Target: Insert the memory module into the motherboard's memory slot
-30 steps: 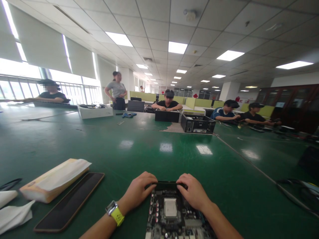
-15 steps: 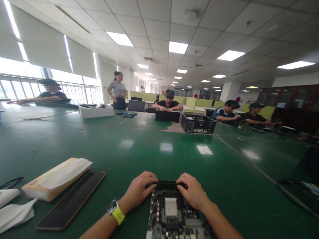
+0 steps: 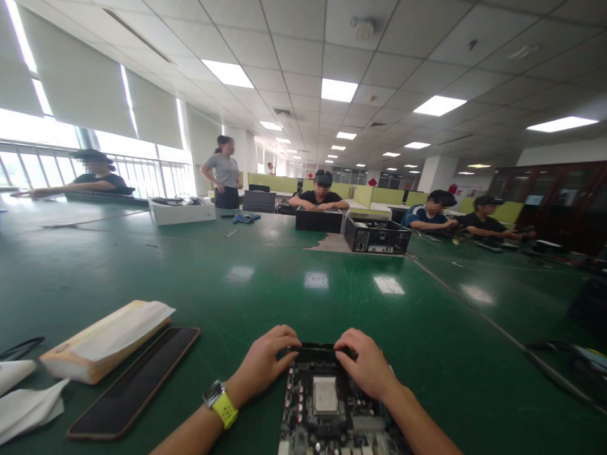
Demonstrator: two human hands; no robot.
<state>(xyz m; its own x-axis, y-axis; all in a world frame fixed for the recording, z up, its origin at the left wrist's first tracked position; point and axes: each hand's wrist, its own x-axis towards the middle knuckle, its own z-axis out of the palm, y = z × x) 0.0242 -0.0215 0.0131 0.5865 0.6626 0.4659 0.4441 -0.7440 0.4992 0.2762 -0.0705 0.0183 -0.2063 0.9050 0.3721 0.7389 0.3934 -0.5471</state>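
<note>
A black motherboard [image 3: 332, 417] with a square silver processor in its middle lies on the green table [image 3: 265, 284] right in front of me. My left hand [image 3: 265, 363], with a yellow-strapped watch on the wrist, curls its fingers over the board's far left edge. On the far right edge rests my right hand [image 3: 367, 366], fingers bent down onto a black strip along that edge. Both hands are closed on the board's far rim.
A phone [image 3: 135, 382] lies face up at my left beside a tissue pack [image 3: 104, 341] and loose tissues [image 3: 23, 404]. Black cables [image 3: 564, 363] run at the right. Far across the table stand a computer case [image 3: 377, 237], a white box [image 3: 183, 212] and several seated people; one person stands.
Nothing has visibly moved apart from a slight shift of the view; both hands stay on the far edge of the motherboard.
</note>
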